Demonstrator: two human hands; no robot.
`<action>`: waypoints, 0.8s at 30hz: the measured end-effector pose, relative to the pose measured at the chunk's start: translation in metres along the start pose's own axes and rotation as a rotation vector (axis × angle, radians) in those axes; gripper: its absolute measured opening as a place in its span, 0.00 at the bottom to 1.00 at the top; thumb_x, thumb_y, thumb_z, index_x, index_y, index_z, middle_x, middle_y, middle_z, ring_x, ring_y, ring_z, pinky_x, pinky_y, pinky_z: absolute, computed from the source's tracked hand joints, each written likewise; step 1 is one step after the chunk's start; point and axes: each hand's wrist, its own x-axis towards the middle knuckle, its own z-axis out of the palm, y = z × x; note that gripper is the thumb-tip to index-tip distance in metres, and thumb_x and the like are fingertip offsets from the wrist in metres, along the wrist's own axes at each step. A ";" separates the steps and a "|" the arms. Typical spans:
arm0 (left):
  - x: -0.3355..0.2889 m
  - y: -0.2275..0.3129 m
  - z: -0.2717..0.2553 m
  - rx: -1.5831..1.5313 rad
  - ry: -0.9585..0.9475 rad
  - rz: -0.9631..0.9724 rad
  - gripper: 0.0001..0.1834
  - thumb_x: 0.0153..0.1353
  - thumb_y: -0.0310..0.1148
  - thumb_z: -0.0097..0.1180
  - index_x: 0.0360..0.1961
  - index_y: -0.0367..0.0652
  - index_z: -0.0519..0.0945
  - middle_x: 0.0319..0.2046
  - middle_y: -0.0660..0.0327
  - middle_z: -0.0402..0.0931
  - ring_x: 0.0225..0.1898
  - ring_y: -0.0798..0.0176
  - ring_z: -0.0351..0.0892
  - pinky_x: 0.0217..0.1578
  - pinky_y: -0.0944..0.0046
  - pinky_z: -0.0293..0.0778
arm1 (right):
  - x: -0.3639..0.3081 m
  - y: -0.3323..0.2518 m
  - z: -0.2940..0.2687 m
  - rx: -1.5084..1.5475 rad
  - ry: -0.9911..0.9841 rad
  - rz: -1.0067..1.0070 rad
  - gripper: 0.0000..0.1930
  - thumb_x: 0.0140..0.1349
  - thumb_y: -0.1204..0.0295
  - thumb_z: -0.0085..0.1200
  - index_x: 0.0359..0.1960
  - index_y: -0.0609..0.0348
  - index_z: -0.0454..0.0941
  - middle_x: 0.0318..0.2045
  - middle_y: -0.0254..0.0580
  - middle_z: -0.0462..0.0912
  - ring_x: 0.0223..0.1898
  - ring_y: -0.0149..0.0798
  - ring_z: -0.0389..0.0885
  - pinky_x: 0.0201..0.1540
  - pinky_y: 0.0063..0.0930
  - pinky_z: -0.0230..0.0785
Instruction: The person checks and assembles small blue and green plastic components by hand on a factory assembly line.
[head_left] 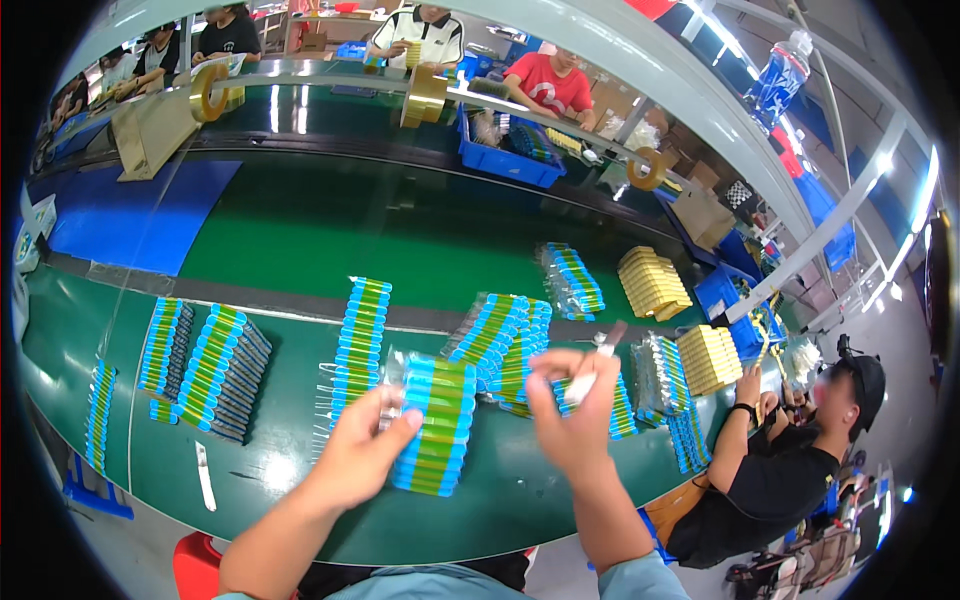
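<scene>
My left hand (365,445) is closed on the edge of a bundle of blue-and-green strips (437,425), held tilted above the table. Clear plastic film (396,368) shows at the bundle's upper left corner. To its right, my raised right hand (578,415) grips a slim white tool (582,386) with a flat greyish end; its exact kind I cannot make out. Behind the held bundle lies a heap of similar blue-and-green bundles (495,325), some in clear film. A row of blue-and-green strips (360,335) with thin white ends stands just beyond my left hand.
Stacked blue-and-green bundles (225,370) and a slim white tool (205,477) lie at left. Yellow stacks (655,284) stand at right, near a blue bin (735,295). A co-worker in black (775,480) sits close on the right. Beyond the green belt (330,215) others work.
</scene>
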 end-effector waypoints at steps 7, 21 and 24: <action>0.146 -0.042 -0.006 0.113 0.042 -0.019 0.12 0.70 0.28 0.57 0.51 0.38 0.75 0.42 0.62 0.81 0.43 0.70 0.79 0.47 0.67 0.76 | 0.038 0.089 0.027 -0.203 -0.074 0.203 0.31 0.58 0.69 0.68 0.51 0.67 0.55 0.63 0.79 0.66 0.64 0.70 0.69 0.66 0.49 0.62; 0.189 -0.064 0.027 0.517 0.037 -0.052 0.21 0.65 0.33 0.63 0.54 0.31 0.74 0.43 0.55 0.80 0.44 0.63 0.80 0.47 0.63 0.76 | -0.002 0.149 0.034 0.215 -0.020 0.206 0.20 0.70 0.77 0.52 0.48 0.56 0.48 0.74 0.74 0.47 0.76 0.44 0.45 0.73 0.39 0.38; 0.187 -0.051 0.042 0.453 -0.058 -0.173 0.20 0.67 0.33 0.60 0.55 0.31 0.73 0.45 0.53 0.80 0.46 0.62 0.80 0.49 0.62 0.76 | -0.007 0.157 0.034 0.380 0.051 0.292 0.19 0.70 0.80 0.49 0.47 0.53 0.48 0.76 0.69 0.45 0.76 0.43 0.43 0.74 0.38 0.35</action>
